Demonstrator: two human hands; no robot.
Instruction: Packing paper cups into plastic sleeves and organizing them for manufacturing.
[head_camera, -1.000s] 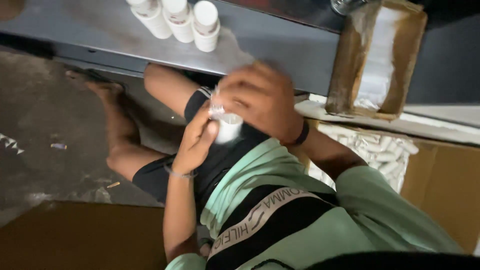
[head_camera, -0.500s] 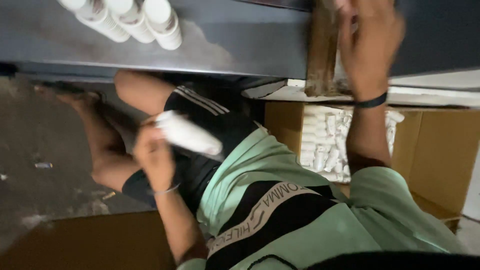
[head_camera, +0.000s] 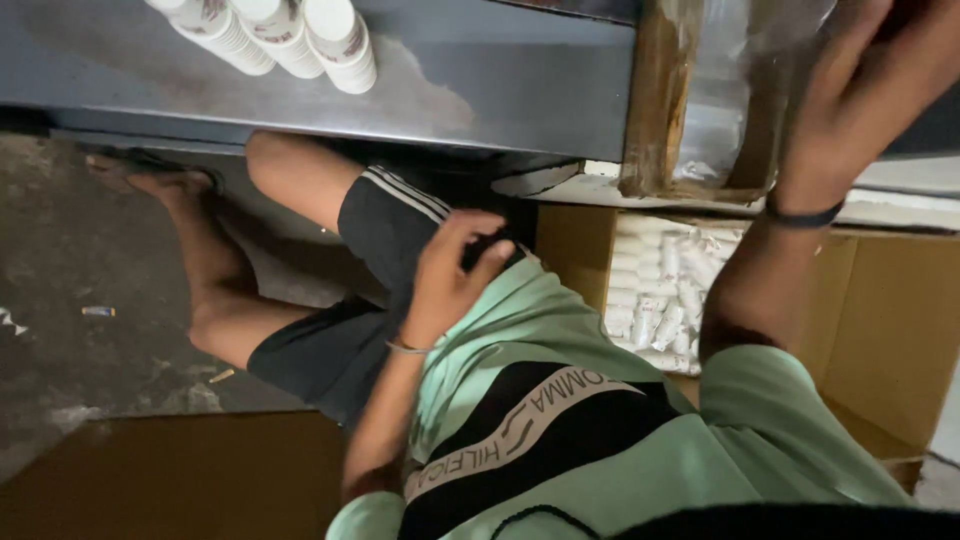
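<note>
Your right hand is up at the wooden tray, your left hand rests empty in your lap.

Your right hand (head_camera: 850, 100) reaches into the wooden tray (head_camera: 655, 110) lined with clear plastic at the table (head_camera: 480, 90) edge, fingers spread; I cannot tell whether it holds anything. Your left hand (head_camera: 450, 275) lies loosely curled on your black shorts (head_camera: 385, 225), gripping nothing. Three stacks of white paper cups (head_camera: 290, 35) already stand on the table, well apart from the tray. Beside your knee the cardboard box (head_camera: 880, 330) holds many more sleeved white cups (head_camera: 660, 300), so I judge plenty remains unhandled.
</note>
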